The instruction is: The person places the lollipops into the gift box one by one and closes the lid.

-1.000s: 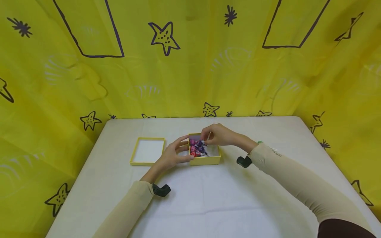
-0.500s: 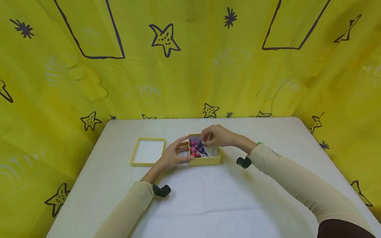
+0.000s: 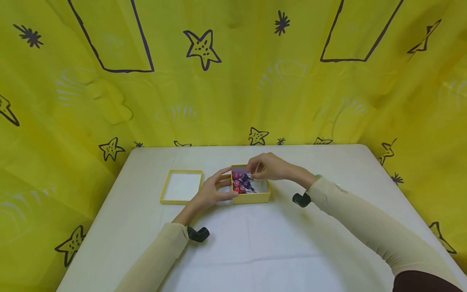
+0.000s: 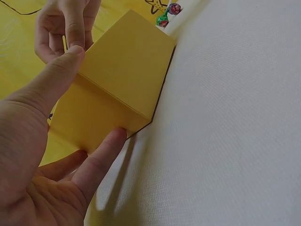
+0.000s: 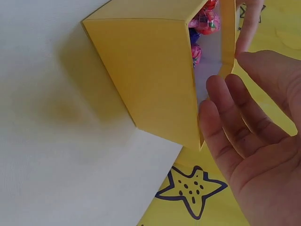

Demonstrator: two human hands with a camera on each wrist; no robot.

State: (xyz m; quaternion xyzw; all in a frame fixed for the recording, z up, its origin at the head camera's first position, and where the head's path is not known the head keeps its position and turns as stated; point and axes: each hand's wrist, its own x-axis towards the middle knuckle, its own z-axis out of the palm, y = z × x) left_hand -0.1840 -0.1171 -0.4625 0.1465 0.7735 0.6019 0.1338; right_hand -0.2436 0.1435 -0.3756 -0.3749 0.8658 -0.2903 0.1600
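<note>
An open yellow box (image 3: 251, 198) stands on the white table, with several wrapped lollipops (image 3: 243, 182) in pink, red and purple toward its left side. My left hand (image 3: 209, 192) holds the box by its left end, thumb at the near corner and fingers along the wall. My right hand (image 3: 271, 166) reaches over the far right part of the box, fingers bent down inside the rim. In the right wrist view those fingers (image 5: 220, 89) curl loosely by the opening. I cannot tell whether they pinch a lollipop stick.
Left of the box lies a yellow-rimmed lid (image 3: 181, 185), white inside up. Beyond the box, a green-wrapped lollipop (image 4: 162, 20) and a red one (image 4: 174, 8) lie on the table, mostly behind the right sleeve (image 3: 328, 194). A yellow curtain (image 3: 233, 81) hangs behind.
My right wrist and forearm have shifted slightly to the right, while the fingers stay over the box. The left hand, box and lid hold their places.
</note>
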